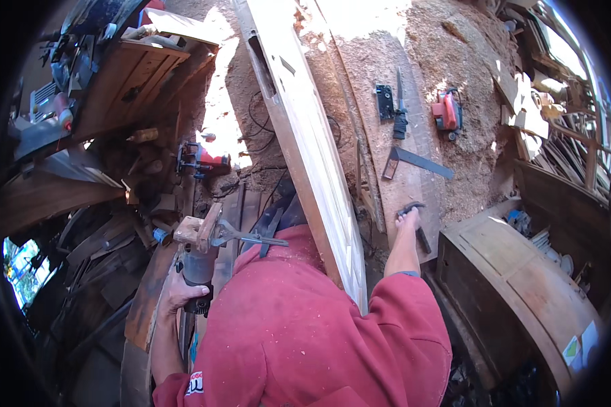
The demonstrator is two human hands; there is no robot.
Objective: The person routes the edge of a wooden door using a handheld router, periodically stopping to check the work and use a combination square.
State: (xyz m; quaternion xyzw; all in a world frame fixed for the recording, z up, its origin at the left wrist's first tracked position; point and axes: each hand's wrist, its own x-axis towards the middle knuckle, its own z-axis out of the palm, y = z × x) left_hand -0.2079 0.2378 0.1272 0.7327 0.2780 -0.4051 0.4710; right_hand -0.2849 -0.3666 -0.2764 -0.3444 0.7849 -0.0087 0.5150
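My left hand (180, 293) is closed round the lower end of a grey cylindrical power tool (198, 266), held upright left of my body. A wooden block (198, 233) and a flat metal arm (254, 237) sit at its top end. My right hand (407, 220) reaches to the board on the right, its fingers closed on a dark curved tool (414, 205) whose kind I cannot make out. A dark bar (423, 239) lies just below that hand. Between my arms a long wooden door-like piece (312, 176), with a slot in its edge, runs away from me.
On the right-hand board (404, 183) lie a try square (421, 163), a chisel-like blade with a wrapped handle (400, 122) and a black case (385, 102). A red power tool (447, 112) rests on sawdust. Another red tool (204, 159) lies left. A wooden cabinet (523, 264) stands right.
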